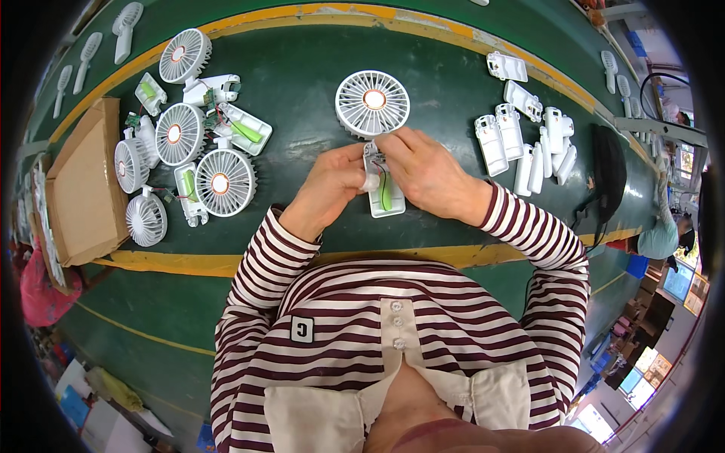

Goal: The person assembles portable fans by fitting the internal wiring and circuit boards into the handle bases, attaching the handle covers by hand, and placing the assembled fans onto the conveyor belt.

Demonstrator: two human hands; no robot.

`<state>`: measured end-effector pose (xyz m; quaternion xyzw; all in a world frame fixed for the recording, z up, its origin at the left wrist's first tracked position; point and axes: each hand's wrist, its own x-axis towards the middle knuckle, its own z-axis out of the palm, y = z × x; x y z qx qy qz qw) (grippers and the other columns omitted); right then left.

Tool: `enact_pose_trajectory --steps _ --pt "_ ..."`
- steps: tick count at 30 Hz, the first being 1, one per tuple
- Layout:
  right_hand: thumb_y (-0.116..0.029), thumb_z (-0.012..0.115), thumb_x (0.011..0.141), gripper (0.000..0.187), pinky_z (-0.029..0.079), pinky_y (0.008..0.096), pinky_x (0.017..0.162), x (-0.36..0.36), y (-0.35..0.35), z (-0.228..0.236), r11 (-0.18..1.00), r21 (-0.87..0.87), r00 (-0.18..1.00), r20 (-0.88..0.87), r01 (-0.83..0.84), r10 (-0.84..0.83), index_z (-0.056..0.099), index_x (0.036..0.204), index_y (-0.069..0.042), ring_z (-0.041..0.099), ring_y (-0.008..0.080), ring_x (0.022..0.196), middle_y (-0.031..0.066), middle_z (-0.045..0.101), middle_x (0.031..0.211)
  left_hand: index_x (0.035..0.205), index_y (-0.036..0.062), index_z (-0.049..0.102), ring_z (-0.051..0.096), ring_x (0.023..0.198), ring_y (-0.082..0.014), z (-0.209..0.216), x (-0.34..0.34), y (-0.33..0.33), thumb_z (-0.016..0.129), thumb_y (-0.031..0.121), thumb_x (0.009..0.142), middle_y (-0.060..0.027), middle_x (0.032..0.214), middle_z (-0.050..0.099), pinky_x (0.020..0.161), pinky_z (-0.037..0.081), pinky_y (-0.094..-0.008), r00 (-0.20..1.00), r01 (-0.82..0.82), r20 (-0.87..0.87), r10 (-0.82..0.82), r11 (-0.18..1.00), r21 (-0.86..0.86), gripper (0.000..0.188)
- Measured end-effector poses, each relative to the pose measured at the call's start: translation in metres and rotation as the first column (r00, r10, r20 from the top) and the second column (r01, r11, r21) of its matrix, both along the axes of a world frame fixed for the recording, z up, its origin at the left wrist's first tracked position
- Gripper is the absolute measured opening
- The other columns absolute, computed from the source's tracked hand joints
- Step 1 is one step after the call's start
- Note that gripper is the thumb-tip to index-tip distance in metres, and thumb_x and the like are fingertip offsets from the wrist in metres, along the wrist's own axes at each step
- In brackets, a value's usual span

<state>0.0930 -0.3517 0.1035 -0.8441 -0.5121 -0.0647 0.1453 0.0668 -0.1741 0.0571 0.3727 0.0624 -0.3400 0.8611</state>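
A person's left hand [330, 185] pinched the upper left edge of an open, white plastic handle shell [397, 205] over a dark green worktable [302, 90], while the right hand [430, 172] bunched its fingers at the neck just below a round, white-caged fan head with an orange ring [372, 103]; whether those fingertips gripped anything could not be told. The shell lay between the hands, toward the wearer from the fan head. A slim, bright green cell [386, 195] sat exposed inside, thin dark wires [381, 171] above it. A hard tug at the neck could have strained those wires, a careless press could have trapped one, and a tilt of the shell might have spilled the cell if nothing secured it.
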Motion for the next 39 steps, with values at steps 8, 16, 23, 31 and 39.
enact_pose_trajectory --steps 8,16,23,31,39 --pt "-0.002 0.055 0.062 0.022 0.047 0.0334 0.068 0.002 -0.002 0.0 1.0 -0.01 0.996 -0.081 0.026 -0.027 0.053 0.081 0.009 0.051 0.0276 0.087 0.0157 0.05 0.101 0.115 -0.0058 0.048 0.057 0.092 -0.0127 0.004 0.0 0.0 0.048 -0.012 0.072 -0.0072 0.102 0.058 0.081 0.046 -0.0256 0.999 0.007 -0.039 -0.007 1.0 0.023 0.043" --pt "0.006 0.055 0.061 0.018 0.048 0.034 0.067 0.007 -0.004 0.0 0.984 0.145 0.98 -0.182 0.104 -0.077 0.051 0.079 0.006 0.053 0.0288 0.085 0.0145 0.051 0.098 0.111 -0.0054 0.051 0.058 0.088 -0.0122 0.006 0.004 0.003 0.051 -0.008 0.075 -0.0071 0.098 0.059 0.078 0.047 -0.0248 0.999 0.04 0.005 -0.04 0.999 0.007 0.036" --pt "0.015 0.052 0.058 0.027 0.047 0.0342 0.069 0.012 -0.001 0.007 0.953 0.262 0.948 -0.31 0.153 -0.067 0.052 0.083 0.006 0.054 0.0308 0.083 0.0149 0.05 0.096 0.108 -0.0051 0.052 0.059 0.085 -0.0117 0.009 0.005 0.008 0.051 -0.006 0.075 -0.0065 0.098 0.059 0.076 0.048 -0.025 0.999 0.038 -0.002 -0.038 0.999 -0.016 0.033" --pt "0.015 0.054 0.06 0.026 0.046 0.0335 0.071 0.011 0.0 0.009 0.958 0.253 0.946 -0.321 0.135 -0.049 0.052 0.084 0.005 0.053 0.0303 0.085 0.0143 0.05 0.098 0.108 -0.0054 0.052 0.059 0.085 -0.012 0.009 0.004 0.009 0.051 -0.006 0.075 -0.0065 0.098 0.059 0.077 0.048 -0.025 0.999 0.033 0.007 -0.033 0.999 -0.039 0.034" --pt "0.012 0.055 0.061 0.023 0.047 0.0337 0.072 0.008 0.0 0.005 0.97 0.197 0.961 -0.264 0.14 -0.085 0.053 0.083 0.006 0.053 0.0299 0.086 0.0143 0.05 0.097 0.107 -0.0052 0.053 0.059 0.085 -0.0118 0.006 0.004 0.009 0.052 -0.007 0.074 -0.0064 0.097 0.059 0.077 0.048 -0.0248 0.999 0.032 0.015 -0.032 0.999 -0.003 0.033"
